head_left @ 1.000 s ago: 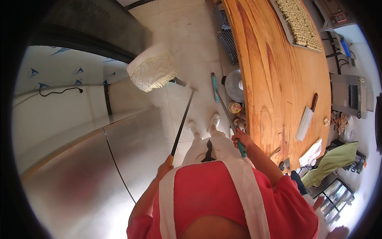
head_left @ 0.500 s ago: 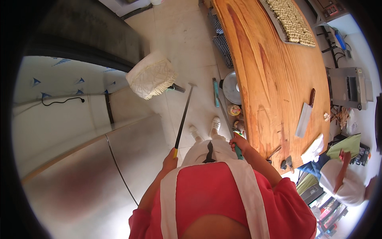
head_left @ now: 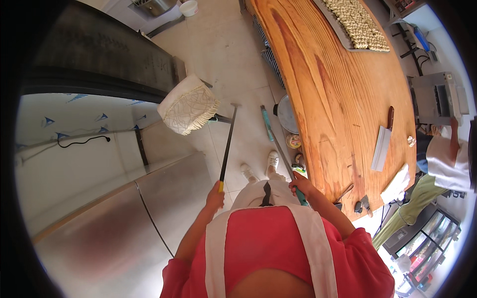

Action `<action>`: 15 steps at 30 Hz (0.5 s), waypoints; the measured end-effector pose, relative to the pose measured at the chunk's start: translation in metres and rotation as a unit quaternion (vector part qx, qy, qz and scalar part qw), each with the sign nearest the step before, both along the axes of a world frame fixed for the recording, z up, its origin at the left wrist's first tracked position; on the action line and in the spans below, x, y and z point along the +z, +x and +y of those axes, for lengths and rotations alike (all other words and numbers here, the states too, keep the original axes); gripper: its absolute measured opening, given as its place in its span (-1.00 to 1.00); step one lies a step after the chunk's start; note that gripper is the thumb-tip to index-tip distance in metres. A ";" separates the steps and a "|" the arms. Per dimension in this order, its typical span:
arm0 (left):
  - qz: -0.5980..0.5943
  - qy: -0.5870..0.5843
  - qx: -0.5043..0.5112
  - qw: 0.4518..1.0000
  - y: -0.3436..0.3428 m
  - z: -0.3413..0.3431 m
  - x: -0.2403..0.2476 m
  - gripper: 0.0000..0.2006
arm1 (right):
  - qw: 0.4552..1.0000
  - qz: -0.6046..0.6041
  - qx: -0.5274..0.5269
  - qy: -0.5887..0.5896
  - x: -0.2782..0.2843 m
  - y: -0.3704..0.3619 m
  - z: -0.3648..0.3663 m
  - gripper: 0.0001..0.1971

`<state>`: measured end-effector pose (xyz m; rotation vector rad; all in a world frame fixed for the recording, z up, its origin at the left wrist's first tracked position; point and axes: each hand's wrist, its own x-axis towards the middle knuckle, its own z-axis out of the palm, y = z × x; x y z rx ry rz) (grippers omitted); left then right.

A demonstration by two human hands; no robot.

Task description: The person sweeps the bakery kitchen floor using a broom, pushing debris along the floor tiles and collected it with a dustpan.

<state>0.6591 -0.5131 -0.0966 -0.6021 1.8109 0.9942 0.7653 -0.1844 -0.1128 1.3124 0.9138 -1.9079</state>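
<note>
My left hand (head_left: 214, 198) is wrapped round the yellow-banded end of a long dark pole (head_left: 228, 146). The pole slants down toward the floor, with a small pale flat piece at its far end. On the other side, my right hand (head_left: 302, 187) grips a grey pole (head_left: 283, 155) by its teal handle. This pole runs forward beside the table to a teal section at its far end. What kind of tools the two poles are, I cannot make out. My white shoes (head_left: 273, 159) stand on the tiled floor between them.
A wooden table (head_left: 338, 104) on the right bears a cleaver (head_left: 381, 144), a white cloth (head_left: 396, 185) and a tray of twisted dough (head_left: 355, 22). At left are a steel counter (head_left: 114, 218) and a fringed lace cover (head_left: 190, 107). A co-worker (head_left: 447, 156) stands beyond the table.
The view has shifted, bringing a white tub and metal vessel in at the top. Both hands still hold their poles. The co-worker has moved farther up along the right side.
</note>
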 end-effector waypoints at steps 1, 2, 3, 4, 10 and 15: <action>0.000 0.010 0.003 1.000 -0.016 0.008 -0.004 -0.44 | 0.998 0.038 0.037 0.029 0.002 0.002 0.000 -0.28; 0.008 0.016 0.003 1.000 -0.035 0.016 -0.006 -0.44 | 0.993 0.042 0.093 0.062 0.004 0.005 0.002 -0.27; 0.004 0.038 0.037 0.999 -0.054 0.022 -0.006 -0.47 | 0.983 0.081 0.134 0.096 0.007 0.009 0.004 -0.26; 0.006 0.056 0.069 0.996 -0.071 0.027 -0.005 -0.50 | 0.972 0.060 0.191 0.124 0.010 0.015 0.007 -0.27; -0.010 0.206 0.200 0.958 -0.076 0.029 0.052 -0.63 | 0.958 0.099 0.233 0.135 0.019 0.062 0.031 -0.28; 0.007 0.264 0.219 0.939 -0.052 0.029 0.089 -0.64 | 0.932 0.099 0.262 0.228 -0.024 0.066 0.016 -0.33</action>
